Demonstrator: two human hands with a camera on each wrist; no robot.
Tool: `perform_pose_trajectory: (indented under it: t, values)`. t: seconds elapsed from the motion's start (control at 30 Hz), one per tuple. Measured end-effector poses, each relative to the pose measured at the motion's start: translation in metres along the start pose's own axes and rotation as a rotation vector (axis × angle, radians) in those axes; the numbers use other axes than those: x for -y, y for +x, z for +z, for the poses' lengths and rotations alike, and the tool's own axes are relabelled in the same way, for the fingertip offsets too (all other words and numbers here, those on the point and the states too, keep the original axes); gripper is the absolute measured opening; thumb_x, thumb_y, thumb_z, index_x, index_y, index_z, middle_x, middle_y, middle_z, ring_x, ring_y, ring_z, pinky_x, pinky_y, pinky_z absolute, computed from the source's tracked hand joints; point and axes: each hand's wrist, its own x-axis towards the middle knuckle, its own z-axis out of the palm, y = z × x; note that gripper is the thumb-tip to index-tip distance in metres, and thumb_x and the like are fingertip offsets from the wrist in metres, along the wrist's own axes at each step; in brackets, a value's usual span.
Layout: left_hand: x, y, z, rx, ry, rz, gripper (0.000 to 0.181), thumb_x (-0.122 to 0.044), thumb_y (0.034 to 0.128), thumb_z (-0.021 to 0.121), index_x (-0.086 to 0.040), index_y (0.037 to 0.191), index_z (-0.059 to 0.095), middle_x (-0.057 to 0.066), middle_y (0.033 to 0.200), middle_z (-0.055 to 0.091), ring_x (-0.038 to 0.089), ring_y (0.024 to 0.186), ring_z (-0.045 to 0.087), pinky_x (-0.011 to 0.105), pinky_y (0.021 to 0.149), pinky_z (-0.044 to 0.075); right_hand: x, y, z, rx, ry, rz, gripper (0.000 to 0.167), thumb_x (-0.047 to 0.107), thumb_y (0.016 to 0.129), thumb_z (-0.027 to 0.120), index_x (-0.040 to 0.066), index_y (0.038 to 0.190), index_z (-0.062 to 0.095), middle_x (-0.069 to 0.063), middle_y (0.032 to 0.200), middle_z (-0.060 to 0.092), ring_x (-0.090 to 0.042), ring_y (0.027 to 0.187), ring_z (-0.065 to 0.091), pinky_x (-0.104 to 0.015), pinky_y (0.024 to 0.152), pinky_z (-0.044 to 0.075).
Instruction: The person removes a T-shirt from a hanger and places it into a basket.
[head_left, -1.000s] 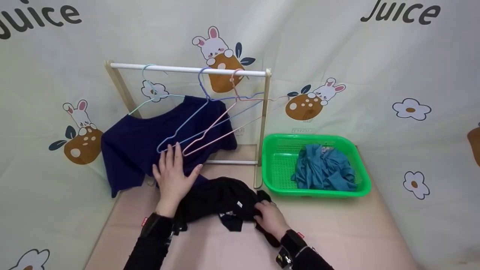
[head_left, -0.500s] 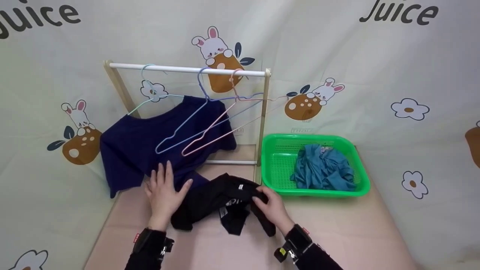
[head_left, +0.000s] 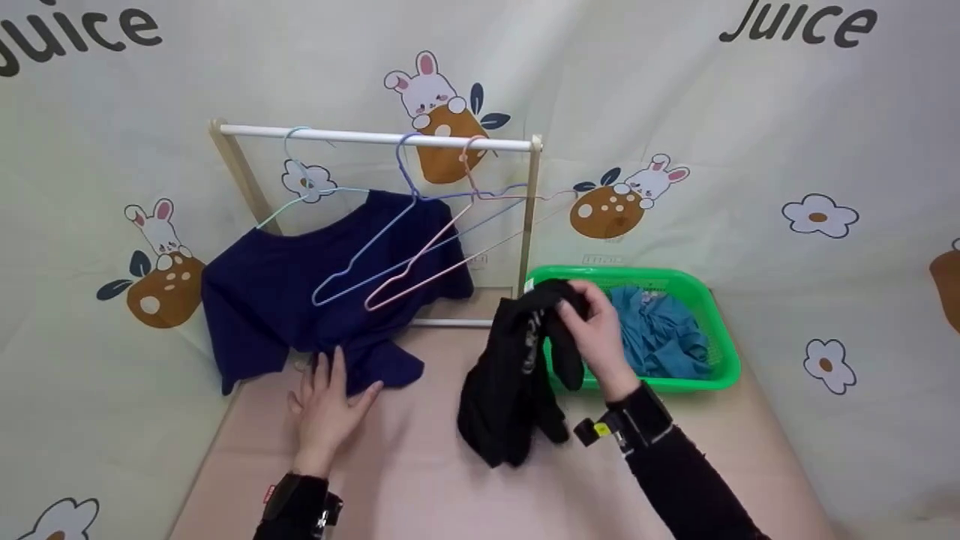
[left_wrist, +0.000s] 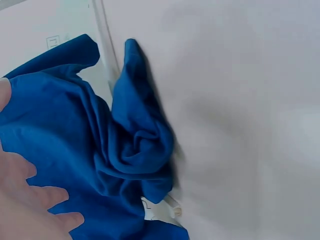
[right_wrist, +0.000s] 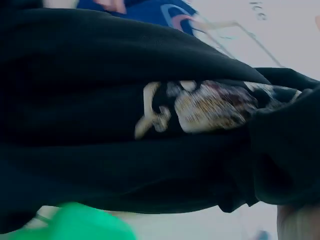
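In the head view my right hand (head_left: 598,337) grips a black garment (head_left: 495,390) with a pale print, and it hangs down over the table, partly in front of the green basket's left side. The black cloth (right_wrist: 100,115) fills most of the right wrist view. My left hand (head_left: 326,416), fingers spread, is at the lower edge of a navy short-sleeved shirt (head_left: 300,281), which hangs on a mint hanger (head_left: 283,211). Those fingers lie over the shirt's cloth (left_wrist: 55,120) in the left wrist view; whether they press on it I cannot tell.
A small rack with a white top bar (head_left: 352,137) carries a blue hanger (head_left: 383,235) and a pink hanger (head_left: 441,236), both bare, in front of the shirt. The green basket (head_left: 652,385) on the right holds a crumpled teal cloth (head_left: 664,334).
My right hand has lifted the black garment off the table beside the shirt and carried it right and up to the basket's edge. My left hand has drawn back slightly from the hangers.
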Motion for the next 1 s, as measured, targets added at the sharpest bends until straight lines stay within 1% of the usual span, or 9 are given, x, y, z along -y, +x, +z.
perform_pose_trajectory:
  t: [0.2, 0.37, 0.43, 0.53, 0.63, 0.73, 0.77, 0.9, 1.0]
  values:
    - [0.005, -0.004, 0.004, 0.058, 0.0, -0.033, 0.098, -0.065, 0.0873, 0.061, -0.008, 0.157, 0.023, 0.028, 0.157, 0.023, 0.05, 0.144, 0.015, 0.076, 0.104, 0.006, 0.035, 0.029, -0.028, -0.155, 0.104, -0.042, 0.013, 0.0, 0.095, 0.062, -0.001, 0.108, 0.063, -0.006, 0.103, 0.065, -0.019, 0.093, 0.058, -0.026, 0.079, 0.046]
    - [0.01, -0.007, 0.004, 0.078, 0.002, -0.053, 0.1, -0.07, 0.0868, 0.057, -0.009, 0.158, 0.021, 0.028, 0.158, 0.02, 0.05, 0.144, 0.013, 0.075, 0.105, 0.005, 0.063, 0.048, -0.048, -0.335, 0.188, -0.088, 0.014, -0.005, 0.094, 0.059, 0.004, 0.103, 0.065, -0.006, 0.101, 0.064, -0.02, 0.094, 0.057, -0.027, 0.08, 0.046]
    - [0.012, -0.008, 0.004, 0.079, 0.001, -0.061, 0.1, -0.071, 0.0868, 0.056, -0.009, 0.158, 0.021, 0.028, 0.158, 0.019, 0.05, 0.144, 0.014, 0.075, 0.105, 0.004, 0.073, 0.055, -0.054, -0.413, 0.224, -0.142, 0.013, -0.007, 0.093, 0.06, 0.003, 0.101, 0.064, -0.008, 0.101, 0.063, -0.021, 0.095, 0.056, -0.028, 0.083, 0.045]
    - [0.014, -0.01, 0.002, 0.081, 0.006, -0.073, 0.1, -0.071, 0.0872, 0.055, -0.008, 0.158, 0.021, 0.028, 0.158, 0.019, 0.051, 0.143, 0.014, 0.075, 0.105, 0.005, 0.087, 0.067, -0.063, -0.512, 0.28, -0.251, 0.012, -0.008, 0.091, 0.062, 0.002, 0.098, 0.062, -0.01, 0.101, 0.061, -0.023, 0.097, 0.055, -0.03, 0.086, 0.044]
    - [0.015, -0.01, 0.001, 0.083, 0.005, -0.081, 0.101, -0.071, 0.0873, 0.054, -0.008, 0.158, 0.02, 0.028, 0.158, 0.019, 0.051, 0.143, 0.014, 0.074, 0.106, 0.004, 0.092, 0.079, -0.073, -0.55, 0.295, -0.355, 0.011, -0.009, 0.091, 0.063, 0.0, 0.098, 0.06, -0.013, 0.102, 0.059, -0.026, 0.099, 0.054, -0.032, 0.088, 0.044]
    - [0.015, -0.011, 0.0, 0.08, 0.001, -0.079, 0.1, -0.071, 0.0877, 0.054, -0.007, 0.158, 0.02, 0.028, 0.158, 0.019, 0.051, 0.143, 0.013, 0.075, 0.105, 0.003, 0.082, 0.087, -0.084, -0.529, 0.245, -0.393, 0.012, -0.01, 0.092, 0.061, 0.0, 0.099, 0.06, -0.012, 0.103, 0.059, -0.027, 0.1, 0.053, -0.032, 0.089, 0.043]
    - [0.015, -0.011, -0.001, 0.079, -0.002, -0.077, 0.1, -0.07, 0.088, 0.054, -0.007, 0.158, 0.02, 0.028, 0.158, 0.019, 0.051, 0.143, 0.013, 0.075, 0.105, 0.003, 0.075, 0.088, -0.087, -0.519, 0.235, -0.377, 0.013, -0.011, 0.092, 0.06, 0.0, 0.099, 0.06, -0.012, 0.105, 0.059, -0.027, 0.102, 0.053, -0.032, 0.09, 0.042]
    - [0.015, -0.011, -0.001, 0.077, -0.012, -0.075, 0.099, -0.07, 0.0884, 0.054, -0.007, 0.158, 0.02, 0.028, 0.159, 0.018, 0.052, 0.143, 0.013, 0.075, 0.105, 0.002, 0.034, 0.083, -0.096, -0.493, 0.151, -0.265, 0.017, -0.012, 0.091, 0.058, 0.002, 0.101, 0.06, -0.009, 0.109, 0.058, -0.024, 0.109, 0.053, -0.03, 0.096, 0.04]
    - [0.016, -0.012, 0.0, 0.074, -0.016, -0.074, 0.099, -0.07, 0.0885, 0.054, -0.007, 0.158, 0.02, 0.028, 0.158, 0.018, 0.052, 0.143, 0.013, 0.075, 0.105, 0.003, -0.001, 0.071, -0.101, -0.437, 0.002, -0.121, 0.014, -0.005, 0.093, 0.06, -0.002, 0.107, 0.06, -0.009, 0.113, 0.058, -0.019, 0.112, 0.053, -0.027, 0.098, 0.039]
